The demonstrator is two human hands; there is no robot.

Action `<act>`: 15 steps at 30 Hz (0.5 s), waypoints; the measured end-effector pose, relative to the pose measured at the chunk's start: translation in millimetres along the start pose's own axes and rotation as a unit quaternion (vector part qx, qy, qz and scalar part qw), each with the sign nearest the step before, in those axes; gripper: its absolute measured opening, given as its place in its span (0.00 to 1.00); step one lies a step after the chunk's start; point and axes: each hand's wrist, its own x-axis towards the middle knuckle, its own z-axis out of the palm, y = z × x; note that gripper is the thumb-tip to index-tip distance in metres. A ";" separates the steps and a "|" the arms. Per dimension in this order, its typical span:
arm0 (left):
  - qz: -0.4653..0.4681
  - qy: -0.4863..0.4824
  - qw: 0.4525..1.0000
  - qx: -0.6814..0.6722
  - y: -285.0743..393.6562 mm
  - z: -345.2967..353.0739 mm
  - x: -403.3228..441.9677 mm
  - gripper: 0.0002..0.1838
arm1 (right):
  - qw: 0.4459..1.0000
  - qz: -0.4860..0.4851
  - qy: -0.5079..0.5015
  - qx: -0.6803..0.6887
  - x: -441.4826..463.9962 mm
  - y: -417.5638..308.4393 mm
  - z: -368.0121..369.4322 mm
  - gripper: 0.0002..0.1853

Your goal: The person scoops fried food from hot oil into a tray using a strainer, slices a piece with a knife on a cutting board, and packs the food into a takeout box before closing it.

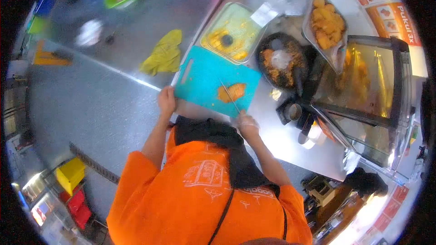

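A turquoise cutting board [206, 75] lies on the metal counter in front of me. On its right half rests a flat piece of golden fried chicken [238, 90]. My right hand [248, 125], in what looks like a clear glove, is closed around the handle of a knife [229, 93]. The knife's thin blade crosses over the chicken. At the board's near left corner, my left hand [167, 102] has its fingers curled together against the edge. Part of those fingers is blurred.
Behind the board stands a tray [251, 55] with yellow residue. A dark bowl of crumbs [290, 61], a metal tray of fried pieces [326, 22] and a glass display case [359, 81] are on the right. A yellow-green cloth [164, 54] lies left of the board.
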 end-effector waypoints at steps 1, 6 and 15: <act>-0.009 0.013 1.000 -0.006 -7.5 -1.7 -0.1 0.20 | 0.999 0.036 -0.032 0.023 1.2 -1.1 -1.7 0.12; -0.064 0.040 0.997 -0.036 -40.6 -19.5 -11.3 0.21 | 0.998 0.010 0.051 0.030 -2.3 12.8 7.3 0.12; -0.129 -0.088 0.979 0.133 -152.1 -30.1 -72.5 0.32 | 0.998 0.064 0.007 0.024 8.1 24.2 0.2 0.16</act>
